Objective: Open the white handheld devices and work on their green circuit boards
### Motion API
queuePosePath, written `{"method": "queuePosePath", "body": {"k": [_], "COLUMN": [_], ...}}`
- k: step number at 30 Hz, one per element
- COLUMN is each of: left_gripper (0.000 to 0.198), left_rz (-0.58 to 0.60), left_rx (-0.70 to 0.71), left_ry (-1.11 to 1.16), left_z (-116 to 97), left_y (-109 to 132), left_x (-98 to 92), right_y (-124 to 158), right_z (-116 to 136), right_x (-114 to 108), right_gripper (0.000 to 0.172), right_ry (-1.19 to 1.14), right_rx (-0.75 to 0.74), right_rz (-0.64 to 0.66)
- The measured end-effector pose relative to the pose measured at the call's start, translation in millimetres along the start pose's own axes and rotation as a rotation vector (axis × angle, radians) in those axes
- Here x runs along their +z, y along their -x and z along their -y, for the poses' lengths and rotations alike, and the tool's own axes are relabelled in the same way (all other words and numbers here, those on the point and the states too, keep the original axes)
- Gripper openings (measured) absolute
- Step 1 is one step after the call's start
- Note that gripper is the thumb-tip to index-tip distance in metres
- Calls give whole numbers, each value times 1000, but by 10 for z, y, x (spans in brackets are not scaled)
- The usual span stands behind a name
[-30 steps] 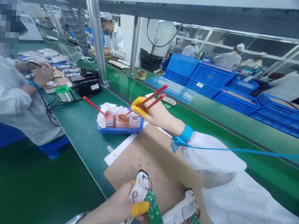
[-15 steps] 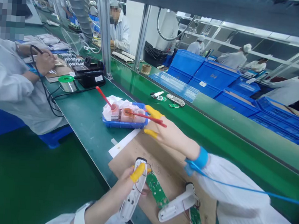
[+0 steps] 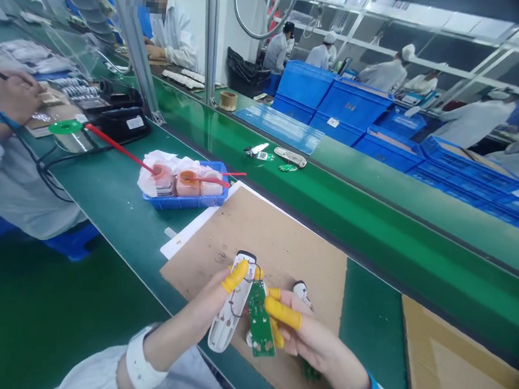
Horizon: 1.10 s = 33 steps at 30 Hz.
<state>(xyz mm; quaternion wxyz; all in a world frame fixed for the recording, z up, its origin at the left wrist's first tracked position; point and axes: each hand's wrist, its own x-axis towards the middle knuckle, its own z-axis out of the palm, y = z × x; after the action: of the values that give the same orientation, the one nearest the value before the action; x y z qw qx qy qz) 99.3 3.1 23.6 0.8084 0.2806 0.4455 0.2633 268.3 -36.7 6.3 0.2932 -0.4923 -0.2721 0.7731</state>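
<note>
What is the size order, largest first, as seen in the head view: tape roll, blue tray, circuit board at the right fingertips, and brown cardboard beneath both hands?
1. Brown cardboard
2. Blue tray
3. Circuit board
4. Tape roll
Apparent size only; the board is nearer than the tray.

- Open passage over far half of brown cardboard sheet (image 3: 279,231), hands to blue tray (image 3: 183,203).
- Tray blocks far-left; red stick (image 3: 120,148) juts left, another overhangs right rim.
- Thin wires (image 3: 260,271) span gap, white housing (image 3: 223,331) to green circuit board (image 3: 260,322).
- Second housing (image 3: 301,291) crowds right hand (image 3: 309,334).
- Bare benchtop lane (image 3: 370,321) right of sheet.
</note>
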Motion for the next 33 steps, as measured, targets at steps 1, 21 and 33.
{"method": "queuePosePath", "body": {"k": [1, 21, 33], "left_gripper": [52, 44, 27], "left_rz": [-14, 32, 160], "left_rx": [-28, 208, 247], "left_ry": [-20, 41, 188], "left_z": [11, 269, 306], "left_y": [4, -10, 93], "left_x": [6, 318, 264], "right_y": [1, 375, 395], "right_z": [-19, -385, -212], "right_x": [-2, 397, 313], "right_gripper": [53, 37, 22], "right_ry": [-14, 1173, 1310], "right_rx": [-3, -1015, -1298], "right_rz": [-10, -968, -790]}}
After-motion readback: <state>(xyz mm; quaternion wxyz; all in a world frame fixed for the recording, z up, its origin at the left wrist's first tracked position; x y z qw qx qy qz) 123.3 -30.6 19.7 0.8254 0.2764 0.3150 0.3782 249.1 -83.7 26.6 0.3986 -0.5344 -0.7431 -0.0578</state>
